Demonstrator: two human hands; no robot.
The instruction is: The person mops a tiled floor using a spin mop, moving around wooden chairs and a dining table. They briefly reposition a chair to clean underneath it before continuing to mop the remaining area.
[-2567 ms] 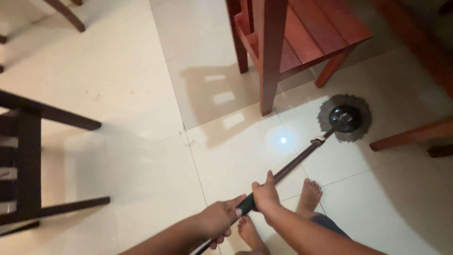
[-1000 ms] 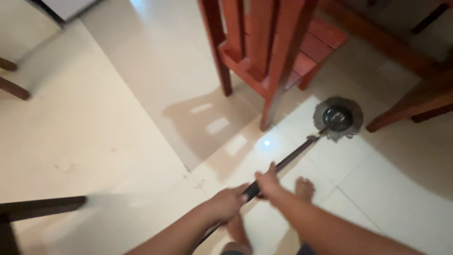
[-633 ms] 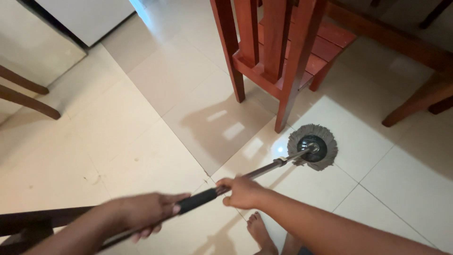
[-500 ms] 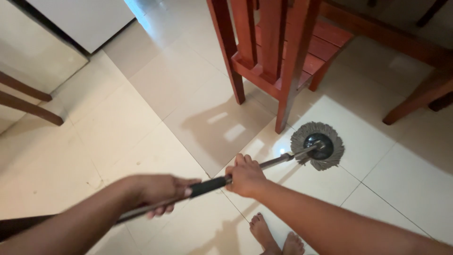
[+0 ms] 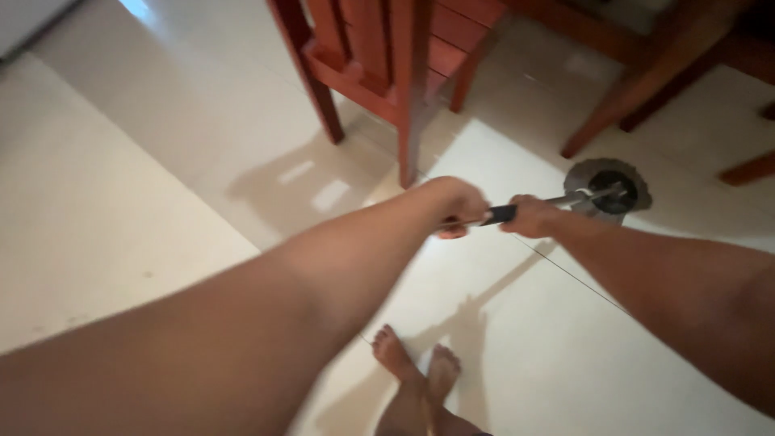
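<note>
A mop with a dark metal handle (image 5: 565, 199) and a round grey fringed head (image 5: 609, 187) rests on the pale tiled floor. My left hand (image 5: 452, 203) grips the handle's black sleeve with the arm stretched far out. Just ahead of it, my right hand (image 5: 529, 218) is closed round the handle too. The mop head lies beside a red-brown wooden leg (image 5: 613, 105) at the upper right. My bare feet (image 5: 416, 371) stand on the tiles below.
A red-brown wooden chair (image 5: 379, 56) stands at the top centre, its legs on the tiles. More wooden legs (image 5: 747, 169) show at the right edge. Pale floor tiles (image 5: 121, 178) spread to the left.
Both arms have stretched forward and the mop head has slid away to the right, toward the wooden legs. The view has swung right and down; the white cabinet at upper left has left the frame.
</note>
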